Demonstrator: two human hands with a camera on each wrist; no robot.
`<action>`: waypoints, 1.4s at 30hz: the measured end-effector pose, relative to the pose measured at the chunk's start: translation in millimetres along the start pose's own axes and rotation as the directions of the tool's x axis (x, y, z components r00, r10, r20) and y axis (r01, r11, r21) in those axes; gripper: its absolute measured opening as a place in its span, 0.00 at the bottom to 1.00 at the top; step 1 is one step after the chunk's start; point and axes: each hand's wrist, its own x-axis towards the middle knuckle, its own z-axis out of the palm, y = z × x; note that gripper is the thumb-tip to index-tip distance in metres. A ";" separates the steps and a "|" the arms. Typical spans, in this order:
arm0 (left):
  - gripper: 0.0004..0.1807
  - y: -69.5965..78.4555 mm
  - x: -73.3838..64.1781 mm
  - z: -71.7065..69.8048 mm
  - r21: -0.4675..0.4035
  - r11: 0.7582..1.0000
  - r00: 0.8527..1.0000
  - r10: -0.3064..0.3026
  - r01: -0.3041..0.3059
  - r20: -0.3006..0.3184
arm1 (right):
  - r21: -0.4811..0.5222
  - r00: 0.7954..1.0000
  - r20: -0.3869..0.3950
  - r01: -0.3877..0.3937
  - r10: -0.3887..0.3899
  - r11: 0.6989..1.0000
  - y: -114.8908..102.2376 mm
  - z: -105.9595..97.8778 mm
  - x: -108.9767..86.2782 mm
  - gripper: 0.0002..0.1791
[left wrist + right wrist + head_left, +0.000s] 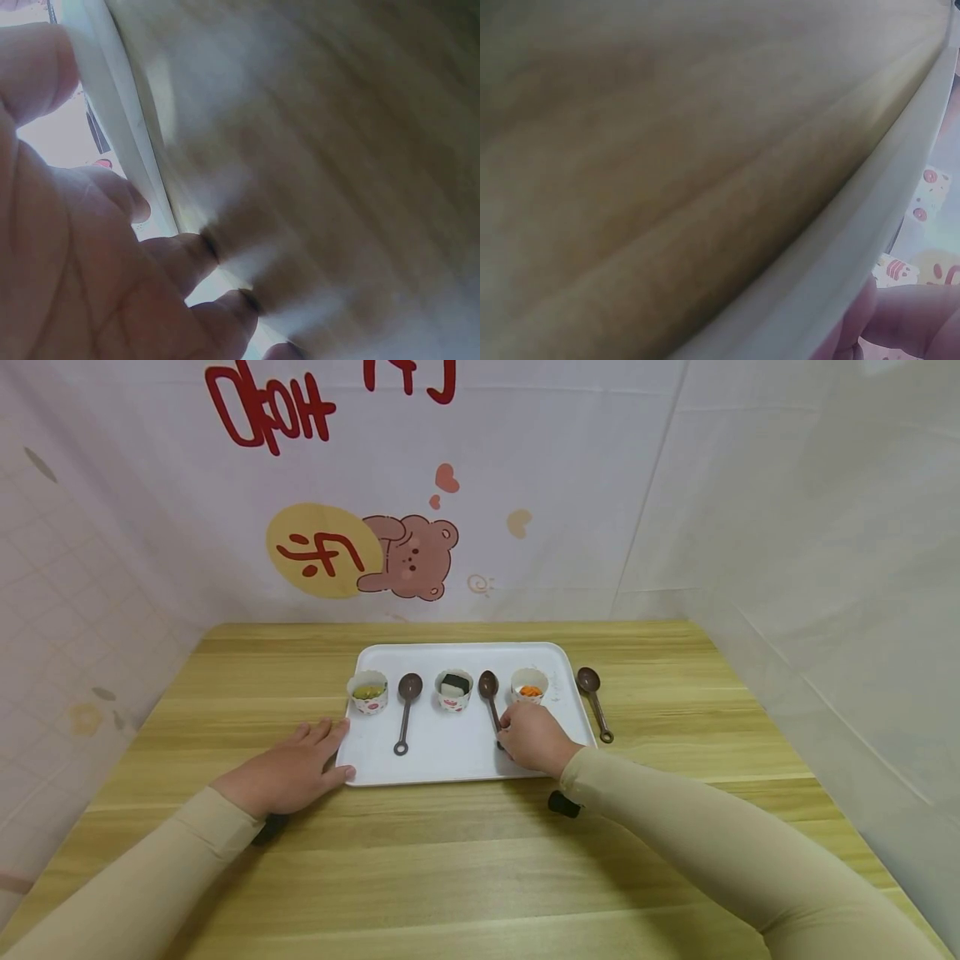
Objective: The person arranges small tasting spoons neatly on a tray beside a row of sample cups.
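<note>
On the table lies a white tray (450,756) with three paper cups. My right hand (536,739) reaches over its right part, fingers curled, and pinches the handle of a brown spoon (488,683) between the middle and right cups. In the right wrist view the thumb (915,319) shows just inside the tray rim; the spoon is hidden there. My left hand (288,770) lies with spread fingers at the tray's left edge. The left cup (368,697) holds something yellow-green, the middle cup (453,695) dark and white pieces, the right cup (529,681) orange bits.
Another brown spoon (407,710) lies on the tray between the left and middle cups. A third brown spoon (595,700) lies on the wooden table (420,877), just right of the tray. Behind the table hangs a white cloth (570,460) with a bear print.
</note>
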 end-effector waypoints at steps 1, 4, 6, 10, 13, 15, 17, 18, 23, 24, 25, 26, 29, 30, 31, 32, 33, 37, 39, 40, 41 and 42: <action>0.43 0.1 -0.1 -0.2 -0.001 1.000 1.000 0.000 0.000 -0.001 | -0.009 1.000 -0.007 0.002 -0.002 1.000 -0.3 0.0 0.1 0.08; 0.43 0.3 -0.7 -0.2 -0.003 1.000 1.000 0.006 -0.006 -0.006 | -0.033 1.000 -0.023 0.008 -0.009 0.999 -1.5 -0.3 0.5 0.08; 0.43 -0.1 -1.1 0.0 -0.005 1.000 1.000 0.008 -0.008 -0.006 | -0.043 1.000 -0.028 0.011 -0.013 0.999 -2.5 -0.6 0.6 0.08; 0.43 -0.1 -1.4 0.5 -0.007 1.000 1.000 0.011 -0.011 -0.009 | -0.063 0.999 -0.034 0.014 -0.017 0.998 -4.0 -1.3 0.7 0.08; 0.43 0.7 -1.6 0.4 -0.005 1.000 1.000 0.015 -0.015 -0.014 | -0.082 0.999 -0.039 0.012 -0.016 0.997 -4.5 -0.8 1.0 0.07; 0.43 1.0 -1.6 0.3 -0.007 1.000 1.000 0.011 -0.011 -0.011 | -0.091 0.999 -0.037 0.011 -0.015 0.996 -4.7 -0.4 1.3 0.08; 0.43 1.3 -1.8 0.1 -0.008 1.000 1.000 0.012 -0.012 -0.008 | -0.099 0.999 -0.035 0.012 -0.015 0.995 -4.8 -0.2 1.3 0.08; 0.43 1.2 -1.9 0.1 -0.008 1.000 1.000 0.010 -0.010 -0.005 | -0.101 0.999 -0.034 0.013 -0.016 0.995 -4.9 -0.1 1.2 0.08; 0.43 0.4 -2.2 0.4 -0.007 1.000 1.000 0.006 -0.006 0.000 | -0.106 0.999 -0.038 0.017 -0.022 0.994 -5.2 -0.8 0.5 0.08; 0.42 0.1 -2.1 0.5 -0.006 1.000 1.000 0.006 -0.006 -0.001 | -0.107 0.999 -0.036 0.017 -0.021 0.994 -5.3 -1.0 0.4 0.08; 0.43 -0.1 -2.1 0.7 -0.006 1.000 1.000 0.007 -0.007 -0.002 | -0.109 0.999 -0.037 0.016 -0.020 0.994 -5.4 -1.1 0.3 0.08; 0.43 -0.4 -2.0 1.0 -0.005 1.000 1.000 0.009 -0.009 -0.004 | -0.113 0.999 -0.036 0.016 -0.020 0.993 -5.6 -1.2 0.2 0.08; 0.43 -1.4 -1.1 2.0 -0.002 1.000 1.000 0.015 -0.015 -0.011 | -0.123 0.999 -0.030 0.013 -0.017 0.992 -6.0 -1.2 0.1 0.08; 0.43 -1.5 -1.0 2.1 -0.002 1.000 1.000 0.017 -0.017 -0.013 | -0.129 0.999 -0.028 0.011 -0.015 0.992 -6.2 -1.2 0.0 0.08; 0.43 -1.6 -0.8 2.2 -0.001 1.000 1.000 0.019 -0.019 -0.014 | -0.134 1.000 -0.027 0.010 -0.014 0.991 -6.3 -1.1 -0.1 0.09; 0.43 -1.7 -0.7 2.2 0.000 1.000 1.000 0.021 -0.021 -0.015 | -0.140 1.000 -0.026 0.010 -0.013 0.990 -6.4 -1.0 -0.3 0.09; 0.43 -1.8 -0.6 2.2 0.000 1.000 1.000 0.021 -0.021 -0.016 | -0.144 1.000 -0.025 0.009 -0.013 0.990 -6.3 -1.1 -0.4 0.09; 0.43 -1.5 -0.8 1.7 0.001 1.000 1.000 0.022 -0.022 -0.017 | -0.151 1.000 -0.025 0.015 -0.019 0.988 -6.3 -1.7 -0.8 0.08; 0.43 -1.1 -0.9 1.3 -0.001 1.000 1.000 0.021 -0.021 -0.017 | -0.149 1.000 -0.021 0.017 -0.020 0.989 -6.1 -2.0 -0.6 0.08; 0.43 -1.1 -0.8 1.3 0.000 1.000 1.000 0.021 -0.021 -0.017 | -0.149 1.000 -0.019 0.018 -0.021 0.989 -6.2 -2.1 -0.6 0.07; 0.43 -0.9 -0.8 1.1 -0.001 1.000 1.000 0.021 -0.021 -0.017 | -0.151 1.000 -0.018 0.019 -0.022 0.988 -5.9 -2.1 -0.6 0.07; 0.43 -0.9 -0.8 1.2 0.000 1.000 1.000 0.021 -0.021 -0.018 | -0.151 1.000 -0.016 0.019 -0.022 0.988 -5.7 -2.0 -0.5 0.07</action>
